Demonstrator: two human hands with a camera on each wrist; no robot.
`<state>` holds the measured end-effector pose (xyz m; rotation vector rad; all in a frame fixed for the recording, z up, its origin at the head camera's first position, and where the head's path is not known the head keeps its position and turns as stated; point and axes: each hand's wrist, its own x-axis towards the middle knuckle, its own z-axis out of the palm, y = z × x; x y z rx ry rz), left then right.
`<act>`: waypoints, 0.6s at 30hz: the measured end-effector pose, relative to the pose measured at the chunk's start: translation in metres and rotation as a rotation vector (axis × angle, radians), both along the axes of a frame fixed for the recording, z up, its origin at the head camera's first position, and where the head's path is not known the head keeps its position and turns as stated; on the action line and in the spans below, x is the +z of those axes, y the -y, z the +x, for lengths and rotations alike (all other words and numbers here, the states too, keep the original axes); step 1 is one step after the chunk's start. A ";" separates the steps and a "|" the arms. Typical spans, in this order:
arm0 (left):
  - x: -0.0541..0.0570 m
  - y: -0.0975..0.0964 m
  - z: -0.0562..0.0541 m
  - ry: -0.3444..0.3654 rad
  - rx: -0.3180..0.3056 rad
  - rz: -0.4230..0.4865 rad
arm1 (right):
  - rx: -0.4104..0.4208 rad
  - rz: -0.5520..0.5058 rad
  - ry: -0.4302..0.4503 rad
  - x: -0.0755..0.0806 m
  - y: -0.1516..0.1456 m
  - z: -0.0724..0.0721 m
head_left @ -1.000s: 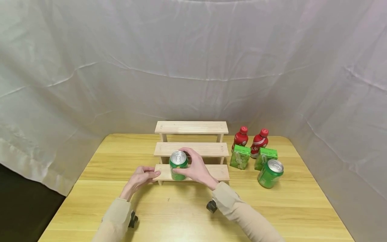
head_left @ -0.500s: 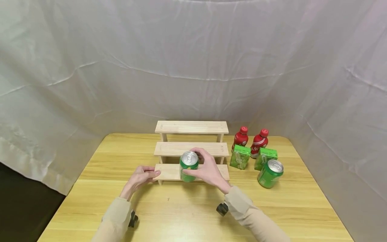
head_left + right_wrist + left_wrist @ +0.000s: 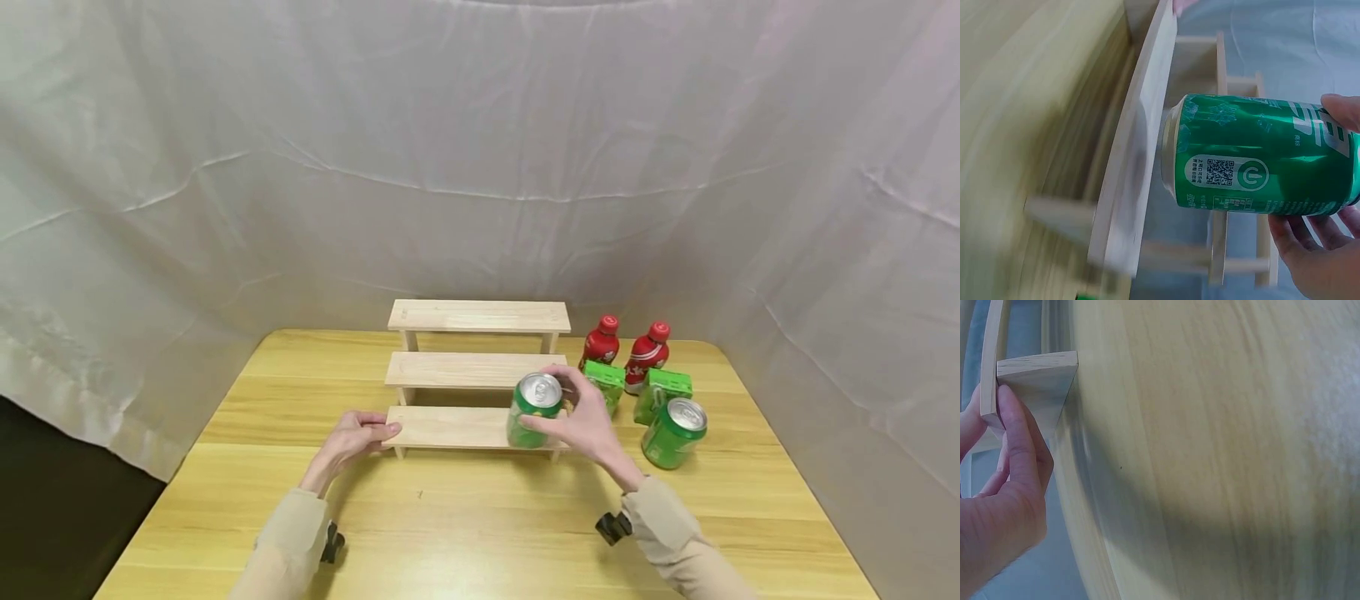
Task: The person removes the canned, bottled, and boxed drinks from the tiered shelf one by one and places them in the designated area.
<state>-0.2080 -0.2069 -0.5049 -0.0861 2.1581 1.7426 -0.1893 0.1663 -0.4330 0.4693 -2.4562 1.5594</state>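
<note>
A wooden three-step display shelf (image 3: 442, 427) stands on the table. My left hand (image 3: 352, 437) pinches the left end of its lowest board, the thumb on top and the fingers (image 3: 1019, 447) underneath, as the left wrist view shows. In my right hand (image 3: 581, 421) is a green soda can (image 3: 534, 408), upright, gripped around its upper part. It is over the right part of the lowest board. The right wrist view shows a narrow gap between the can's base (image 3: 1171, 153) and the board.
Right of the shelf stand two red bottles (image 3: 647, 357), two green drink cartons (image 3: 662, 393) and a second green can (image 3: 675, 433). A pale curtain (image 3: 480, 167) surrounds the back and sides of the wooden table (image 3: 450, 533).
My right hand has carried the green can rightward along the lowest board, from left of its middle to near its right end. My left hand keeps its hold on the board's left end.
</note>
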 end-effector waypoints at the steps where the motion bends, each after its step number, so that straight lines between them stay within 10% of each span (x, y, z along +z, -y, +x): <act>1: 0.000 0.000 0.000 -0.001 -0.002 0.001 | -0.015 0.010 0.005 0.000 -0.007 0.000; 18: 0.002 0.000 0.001 -0.007 -0.006 -0.022 | -0.125 0.123 0.115 0.004 -0.084 0.007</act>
